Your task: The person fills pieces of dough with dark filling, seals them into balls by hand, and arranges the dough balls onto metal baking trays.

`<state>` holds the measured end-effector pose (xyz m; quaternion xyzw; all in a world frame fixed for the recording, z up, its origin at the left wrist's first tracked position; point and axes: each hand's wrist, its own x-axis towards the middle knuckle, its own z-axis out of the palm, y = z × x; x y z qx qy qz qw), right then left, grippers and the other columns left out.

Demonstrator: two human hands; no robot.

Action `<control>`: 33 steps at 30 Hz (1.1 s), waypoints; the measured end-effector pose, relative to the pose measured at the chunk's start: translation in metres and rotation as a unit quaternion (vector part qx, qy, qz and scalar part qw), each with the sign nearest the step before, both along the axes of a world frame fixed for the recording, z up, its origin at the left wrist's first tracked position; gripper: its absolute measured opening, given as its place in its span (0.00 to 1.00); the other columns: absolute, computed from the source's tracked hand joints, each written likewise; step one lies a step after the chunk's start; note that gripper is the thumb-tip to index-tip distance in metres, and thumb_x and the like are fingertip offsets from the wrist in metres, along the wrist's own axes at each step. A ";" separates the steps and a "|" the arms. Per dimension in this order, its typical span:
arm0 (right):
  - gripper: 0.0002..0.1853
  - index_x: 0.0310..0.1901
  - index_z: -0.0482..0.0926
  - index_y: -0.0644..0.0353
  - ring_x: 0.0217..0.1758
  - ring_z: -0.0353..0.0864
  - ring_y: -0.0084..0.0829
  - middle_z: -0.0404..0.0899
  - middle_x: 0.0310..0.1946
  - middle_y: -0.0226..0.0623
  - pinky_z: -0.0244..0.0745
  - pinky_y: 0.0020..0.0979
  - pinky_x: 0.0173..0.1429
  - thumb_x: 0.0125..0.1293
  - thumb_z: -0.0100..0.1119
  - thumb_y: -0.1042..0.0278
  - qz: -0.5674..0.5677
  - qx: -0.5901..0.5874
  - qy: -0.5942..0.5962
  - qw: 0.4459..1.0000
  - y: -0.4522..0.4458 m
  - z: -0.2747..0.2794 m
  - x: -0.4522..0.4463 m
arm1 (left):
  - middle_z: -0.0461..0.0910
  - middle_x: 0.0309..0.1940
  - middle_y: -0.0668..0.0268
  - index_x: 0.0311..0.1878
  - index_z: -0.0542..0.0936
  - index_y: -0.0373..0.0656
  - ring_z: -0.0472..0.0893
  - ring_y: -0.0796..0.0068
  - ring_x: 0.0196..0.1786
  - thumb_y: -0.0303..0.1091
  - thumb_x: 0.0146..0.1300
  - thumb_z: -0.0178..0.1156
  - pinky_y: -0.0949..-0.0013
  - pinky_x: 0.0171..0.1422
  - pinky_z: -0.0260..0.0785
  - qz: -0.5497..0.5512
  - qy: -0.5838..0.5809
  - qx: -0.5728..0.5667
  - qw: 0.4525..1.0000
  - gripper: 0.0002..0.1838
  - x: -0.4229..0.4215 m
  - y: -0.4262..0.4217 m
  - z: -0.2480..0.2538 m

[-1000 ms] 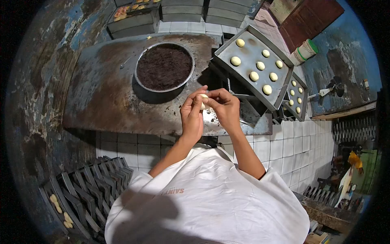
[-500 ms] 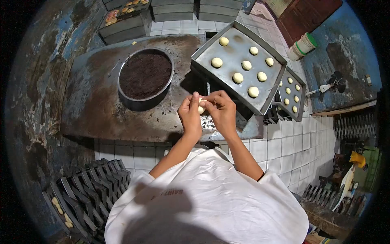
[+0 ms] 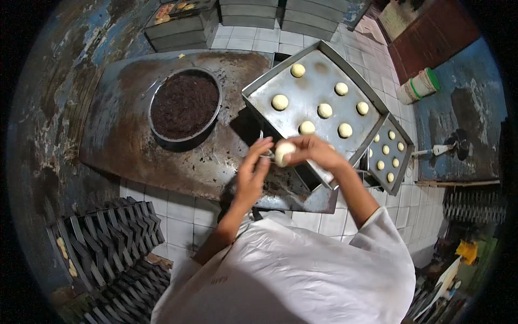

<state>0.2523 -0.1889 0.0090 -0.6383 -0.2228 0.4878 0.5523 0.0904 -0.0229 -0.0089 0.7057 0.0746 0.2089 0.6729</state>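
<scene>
Pinched in the fingers of my right hand (image 3: 317, 153) is a pale, smooth dough ball (image 3: 284, 155), slightly blurred. It hangs over the near left edge of a square metal baking tray (image 3: 271, 119). My left hand (image 3: 251, 175) is just left of the ball, its thumb and fingers apart; a small greyish spot by its fingertips is too blurred to make out. Several similar dough balls (image 3: 324, 110) sit spaced out on the tray, one partly hidden behind my right hand. Left of my hands, a round metal pan (image 3: 219, 102) of dark brown crumbly filling (image 3: 184, 106) stands on the worn table.
The stained table (image 3: 118, 129) carries dark crumbs near my hands. A second tray (image 3: 400, 175) with dough balls stands at the right. Stacked metal trays (image 3: 248, 12) line the back. A white bucket (image 3: 419, 86) and dark metal racks (image 3: 110, 243) stand around.
My hands have drawn apart; the dough ball, earlier between both, is now in my right hand, which has moved toward the tray. The view has turned, shifting the pan and trays.
</scene>
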 end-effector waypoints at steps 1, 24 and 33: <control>0.22 0.60 0.79 0.68 0.52 0.85 0.29 0.86 0.50 0.40 0.81 0.32 0.59 0.65 0.69 0.74 0.004 -0.002 -0.079 0.997 0.002 0.000 0.033 | 0.78 0.65 0.58 0.60 0.81 0.37 0.71 0.62 0.74 0.39 0.78 0.53 0.58 0.80 0.55 0.040 0.019 -0.019 0.999 0.18 -0.007 0.009 -0.006; 0.45 0.77 0.60 0.62 0.83 0.51 0.47 0.61 0.77 0.49 0.34 0.64 0.82 0.71 0.51 0.33 -0.292 -0.332 -0.650 0.618 0.092 -0.147 0.225 | 0.83 0.48 0.61 0.52 0.81 0.36 0.81 0.72 0.53 0.34 0.74 0.58 0.65 0.61 0.69 0.503 0.079 -0.175 0.843 0.11 -0.220 0.075 -0.090; 0.12 0.42 0.86 0.54 0.49 0.85 0.45 0.88 0.37 0.41 0.58 0.62 0.69 0.63 0.64 0.57 -0.213 -0.288 -0.621 0.697 0.088 -0.086 0.236 | 0.84 0.45 0.62 0.48 0.82 0.33 0.82 0.72 0.51 0.31 0.73 0.59 0.70 0.59 0.71 0.395 0.053 -0.135 0.907 0.10 -0.116 0.072 -0.047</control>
